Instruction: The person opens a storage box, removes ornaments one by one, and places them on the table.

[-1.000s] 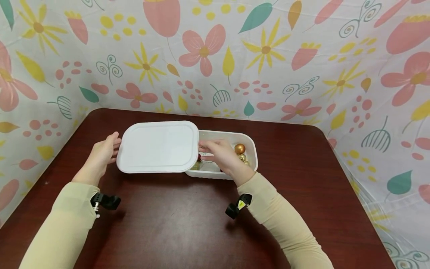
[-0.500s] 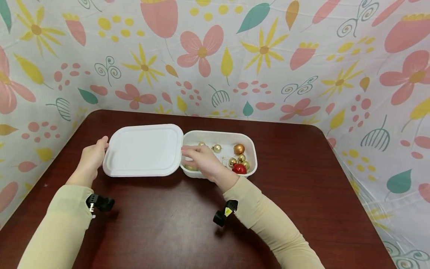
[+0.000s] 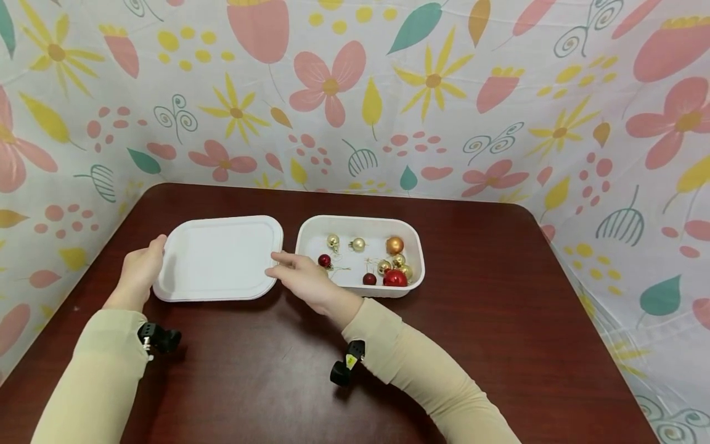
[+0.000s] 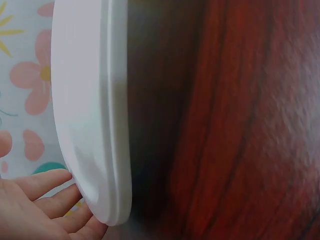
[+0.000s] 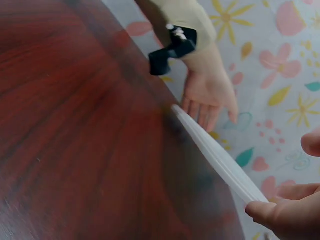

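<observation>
A white rectangular lid point(image 3: 219, 259) with rounded corners is held level between both hands, close over the table to the left of the box. My left hand point(image 3: 135, 271) touches its left end with extended fingers, the thumb standing apart from it in the left wrist view. At the lid's right end, the fingers of my right hand point(image 3: 310, 283) meet the edge, the thumb raised away in the right wrist view. The uncovered white box point(image 3: 346, 221) holds several small Christmas baubles, among them an orange-gold bauble point(image 3: 395, 245) and a bright red bauble point(image 3: 395, 278).
A dark red-brown wooden table point(image 3: 499, 320) carries the box near its back edge. Behind it and at both sides hangs a white curtain point(image 3: 432, 123) printed with flowers and leaves. Each wrist wears a black camera mount point(image 3: 159, 338).
The lid, carried between both hands, has moved left and nearer the person, off the box it partly covered. The baubles inside are now in plain view.
</observation>
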`<state>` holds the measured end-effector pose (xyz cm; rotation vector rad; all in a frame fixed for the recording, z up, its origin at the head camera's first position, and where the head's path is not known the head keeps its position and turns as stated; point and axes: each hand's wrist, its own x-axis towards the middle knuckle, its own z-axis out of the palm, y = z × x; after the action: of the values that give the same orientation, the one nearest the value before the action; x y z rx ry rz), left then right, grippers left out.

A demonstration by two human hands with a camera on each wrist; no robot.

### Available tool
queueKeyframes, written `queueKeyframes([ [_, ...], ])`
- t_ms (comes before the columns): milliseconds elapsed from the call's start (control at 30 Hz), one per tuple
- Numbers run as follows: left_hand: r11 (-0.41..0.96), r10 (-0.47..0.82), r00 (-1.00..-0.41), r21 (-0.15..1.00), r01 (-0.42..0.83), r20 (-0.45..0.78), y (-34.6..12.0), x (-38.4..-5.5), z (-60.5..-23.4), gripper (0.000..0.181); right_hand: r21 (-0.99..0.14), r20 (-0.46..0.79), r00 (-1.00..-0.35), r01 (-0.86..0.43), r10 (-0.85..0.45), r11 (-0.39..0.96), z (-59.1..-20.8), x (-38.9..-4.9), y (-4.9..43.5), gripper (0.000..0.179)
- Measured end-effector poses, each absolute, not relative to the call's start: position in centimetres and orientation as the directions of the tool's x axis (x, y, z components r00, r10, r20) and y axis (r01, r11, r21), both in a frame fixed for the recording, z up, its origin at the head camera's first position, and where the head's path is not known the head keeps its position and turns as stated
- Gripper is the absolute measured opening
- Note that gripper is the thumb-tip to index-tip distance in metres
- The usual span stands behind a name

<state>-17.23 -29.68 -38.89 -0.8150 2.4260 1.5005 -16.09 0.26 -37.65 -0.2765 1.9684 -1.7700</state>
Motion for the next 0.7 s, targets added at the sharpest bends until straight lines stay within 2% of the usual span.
queueKeyframes([
  [267,0.425,-0.337,-0.857,0.75,-0.507,-0.389,-30.3,-16.9,-39.3,0.079,-0.955,-0.233,-0.869,0.122,-0.436,0.269,-39.1,-15.6,-0.8,0.056],
  [700,0.523,-0.354,-0.854,0.676,-0.519,-0.381,-30.2,-16.5,-39.4,0.081,-0.904,-0.282,-0.861,0.09,-0.424,0.418,-40.9,-15.1,-2.0,0.054],
])
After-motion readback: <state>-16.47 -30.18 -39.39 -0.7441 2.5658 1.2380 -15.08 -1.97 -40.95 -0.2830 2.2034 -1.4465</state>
